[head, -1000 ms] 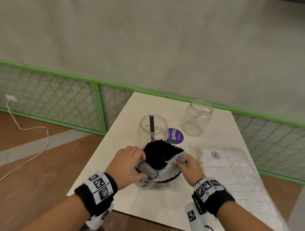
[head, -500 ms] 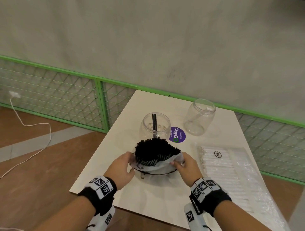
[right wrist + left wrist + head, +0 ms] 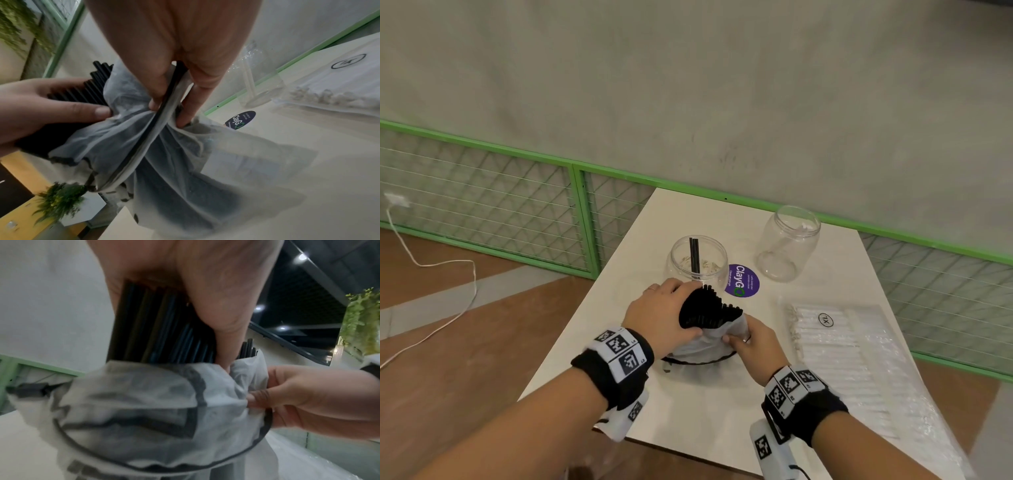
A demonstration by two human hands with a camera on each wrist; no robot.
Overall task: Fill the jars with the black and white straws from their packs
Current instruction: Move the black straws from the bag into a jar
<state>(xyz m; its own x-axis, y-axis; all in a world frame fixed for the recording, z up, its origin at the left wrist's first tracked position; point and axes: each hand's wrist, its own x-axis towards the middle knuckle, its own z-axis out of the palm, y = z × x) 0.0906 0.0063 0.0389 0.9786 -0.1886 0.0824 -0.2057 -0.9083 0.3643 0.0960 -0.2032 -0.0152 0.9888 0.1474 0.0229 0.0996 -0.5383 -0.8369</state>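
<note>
A bundle of black straws (image 3: 707, 310) stands out of a crumpled white pack (image 3: 709, 344) near the table's front edge. My left hand (image 3: 664, 315) grips the bundle (image 3: 156, 331), thumb in front and fingers behind. My right hand (image 3: 751, 339) pinches the pack's rolled-down rim (image 3: 162, 104) at the right side. Behind stands a clear jar (image 3: 698, 262) holding two black straws. A second clear jar (image 3: 789, 243) stands at the back right. A clear pack of white straws (image 3: 842, 346) lies flat on the right.
A round purple sticker (image 3: 742, 285) lies on the white table (image 3: 640, 260) between the jars. A green-framed mesh fence (image 3: 582, 209) runs behind and left of the table. A white cable (image 3: 448, 301) trails across the wooden floor at the left.
My left hand has moved from the pack's left rim up onto the straw bundle and now grips it. The bundle leans more to the left. My right hand still pinches the pack.
</note>
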